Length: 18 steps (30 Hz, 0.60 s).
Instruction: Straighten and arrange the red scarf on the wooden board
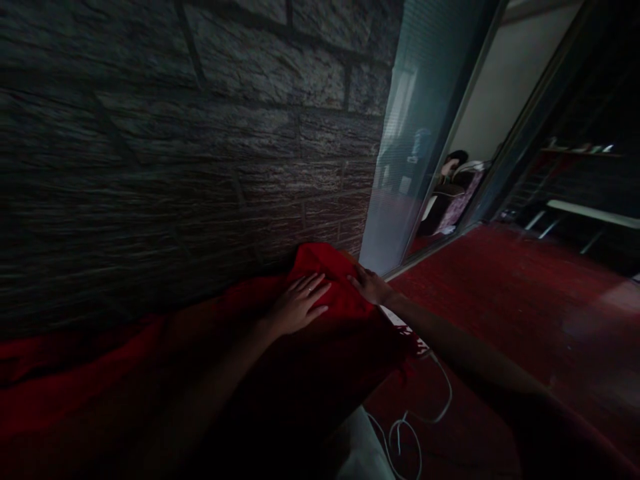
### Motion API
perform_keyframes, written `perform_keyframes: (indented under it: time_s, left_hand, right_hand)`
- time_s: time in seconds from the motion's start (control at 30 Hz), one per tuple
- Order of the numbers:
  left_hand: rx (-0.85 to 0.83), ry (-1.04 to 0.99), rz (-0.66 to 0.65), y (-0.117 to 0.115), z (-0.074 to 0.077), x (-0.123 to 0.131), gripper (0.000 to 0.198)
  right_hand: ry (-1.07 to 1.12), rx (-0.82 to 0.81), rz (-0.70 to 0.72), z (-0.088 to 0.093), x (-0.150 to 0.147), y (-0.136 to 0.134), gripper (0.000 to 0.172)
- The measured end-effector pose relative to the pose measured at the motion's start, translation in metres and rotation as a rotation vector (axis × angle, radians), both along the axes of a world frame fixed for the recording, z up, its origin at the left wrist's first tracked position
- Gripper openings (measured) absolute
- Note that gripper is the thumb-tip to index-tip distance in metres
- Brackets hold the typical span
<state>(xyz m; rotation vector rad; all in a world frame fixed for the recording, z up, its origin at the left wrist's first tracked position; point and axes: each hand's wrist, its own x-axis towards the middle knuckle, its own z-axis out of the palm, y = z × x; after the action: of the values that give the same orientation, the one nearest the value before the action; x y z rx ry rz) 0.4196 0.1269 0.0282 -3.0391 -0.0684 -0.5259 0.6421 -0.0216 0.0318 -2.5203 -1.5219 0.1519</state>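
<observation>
A red cloth (327, 263) with a fringed edge is spread over a long, low surface beside the wall; its lower part is in deep shadow. My left hand (300, 305) lies flat on top of it, fingers stretched and spread. At the cloth's right end, my right hand (373, 287) holds the edge, with the thumb on top and the other fingers partly hidden over the side. Below the right forearm, a white patterned piece (397, 319) shows from under the fringe.
A stone-patterned wall (225, 133) rises directly behind the cloth. A frosted glass panel (395, 180) borders a doorway, where a seated person (450, 173) is seen. A pale cable (445, 400) lies coiled on the red floor (500, 293). A bench (595, 212) stands far right.
</observation>
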Motion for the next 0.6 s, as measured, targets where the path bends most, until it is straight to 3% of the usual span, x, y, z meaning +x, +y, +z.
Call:
perform_keyframes:
  time_s: [0.17,0.4,0.5,0.6]
  left_hand:
    - [-0.028,-0.028,0.076,0.01,-0.002,-0.009,0.083]
    - [-0.037,-0.048,0.152,0.011,-0.015,-0.019,0.086]
    - [-0.059,-0.031,0.17,0.01,-0.011,-0.024,0.081]
    - [-0.132,0.045,0.185,0.016,0.002,-0.02,0.072]
  right_hand:
    - [-0.005,0.03,0.119,0.004,-0.01,-0.001,0.069]
    - [0.026,-0.017,0.151,-0.004,-0.018,-0.006,0.066]
    - [0.028,-0.009,0.133,-0.004,-0.019,-0.007,0.066]
    - [0.031,-0.005,0.121,-0.005,-0.019,-0.007,0.066]
